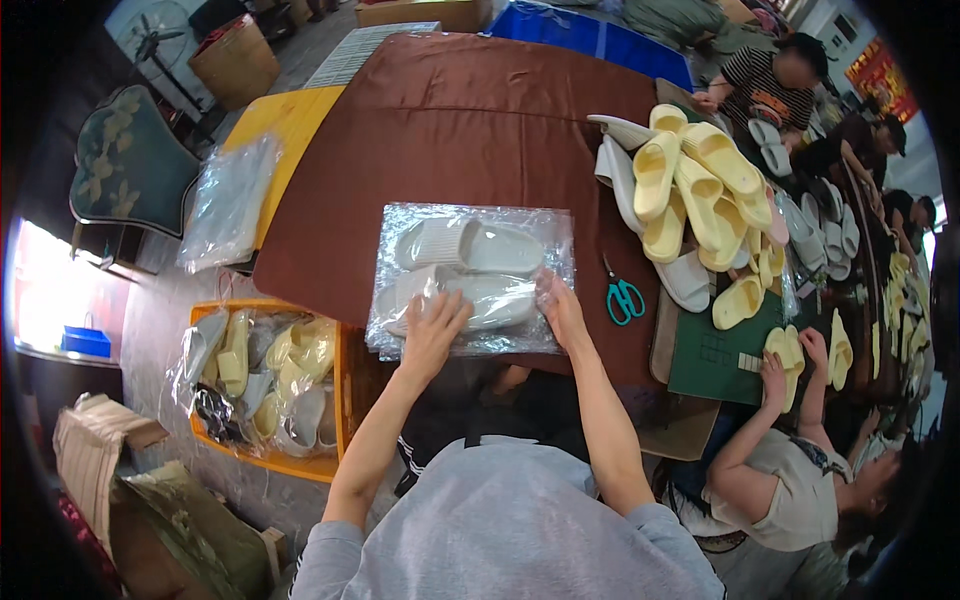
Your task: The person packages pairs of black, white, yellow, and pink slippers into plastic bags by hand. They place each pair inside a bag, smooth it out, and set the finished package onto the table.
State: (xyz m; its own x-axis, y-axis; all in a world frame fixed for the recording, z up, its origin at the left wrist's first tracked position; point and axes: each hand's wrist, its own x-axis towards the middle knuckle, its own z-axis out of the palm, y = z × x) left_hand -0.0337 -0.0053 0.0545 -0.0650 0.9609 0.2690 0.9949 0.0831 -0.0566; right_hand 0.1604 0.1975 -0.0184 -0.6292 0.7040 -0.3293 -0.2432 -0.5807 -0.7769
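Observation:
A pair of light grey slippers (505, 248) lies side by side in a clear plastic bag (556, 226) on the brown-covered table in front of me. My left hand (436, 328) rests on the nearer slipper, fingers spread over its strap through the plastic. At the bag's right side, by the slippers' heel ends, my right hand (562, 312) has its fingers bent on the plastic; its fingertips are partly blurred. More clear plastic shows beneath the bag, though I cannot count the layers. Scissors with teal handles (625, 300) lie to the right of my right hand.
Yellow and white slippers (700, 185) are heaped on the table's right. An orange crate (338, 400) at lower left holds bagged slippers. Flat plastic bags (232, 200) lie on a yellow surface. A blue bin (590, 40) stands beyond. A co-worker's hands (775, 378) hold a yellow slipper.

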